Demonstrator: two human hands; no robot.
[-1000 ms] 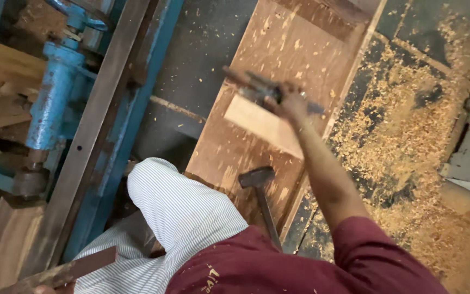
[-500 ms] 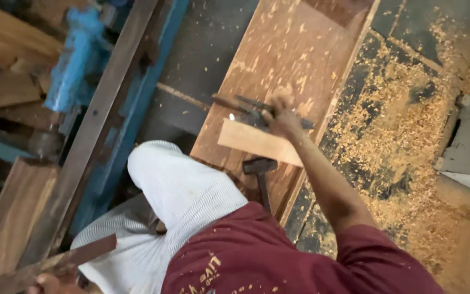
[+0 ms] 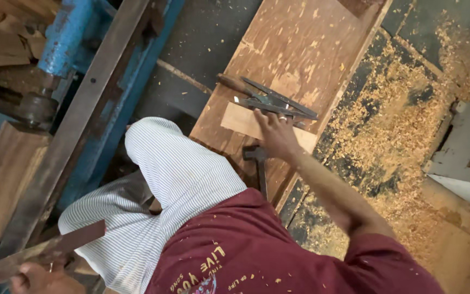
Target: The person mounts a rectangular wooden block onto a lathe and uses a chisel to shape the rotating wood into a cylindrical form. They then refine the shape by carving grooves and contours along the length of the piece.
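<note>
My right hand rests on a small pale wooden piece and holds it flat on a large brown board. The fingertips reach a cluster of dark metal hand tools lying just beyond the piece. A hammer lies on the board below the hand, handle pointing toward me. At the lower left, my left hand grips one end of a long dark wooden strip. My knee in striped trousers sits between the two hands.
A blue metal machine frame with a long dark rail runs along the left. Wood planks lie at the far left. Sawdust and shavings cover the dark floor on the right, beside a grey frame.
My right hand has lowered the pale wooden piece from the air down onto the brown board beside the metal tools. The view has shifted slightly; the left hand still holds the strip.
</note>
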